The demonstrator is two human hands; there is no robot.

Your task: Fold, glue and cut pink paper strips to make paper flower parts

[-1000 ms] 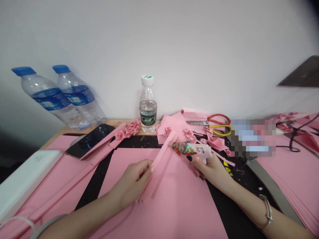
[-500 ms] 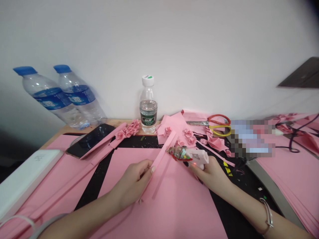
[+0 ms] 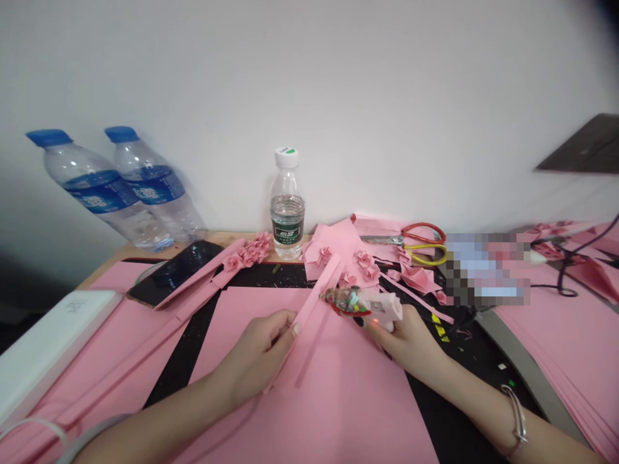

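Observation:
My left hand [image 3: 258,351] pinches a long pink paper strip [image 3: 316,293] that runs up and to the right over a large pink sheet [image 3: 333,393]. My right hand [image 3: 411,338] grips a small white hot glue gun [image 3: 370,301] covered in colourful stickers. Its nozzle points left and sits right beside the strip's upper part. A red light glows on the gun's body. A second loose strip [image 3: 309,351] lies on the sheet between my hands.
Two blue-capped water bottles [image 3: 120,187] and a small white-capped bottle [image 3: 287,209] stand by the wall. Small pink paper roses [image 3: 249,252], a black phone [image 3: 174,272], a white box [image 3: 48,348], red and yellow scissors [image 3: 416,241] and a black cable [image 3: 575,267] lie around.
My right hand has carried the glue gun left and slightly down, toward the paper strip. My left hand has stayed on the strip.

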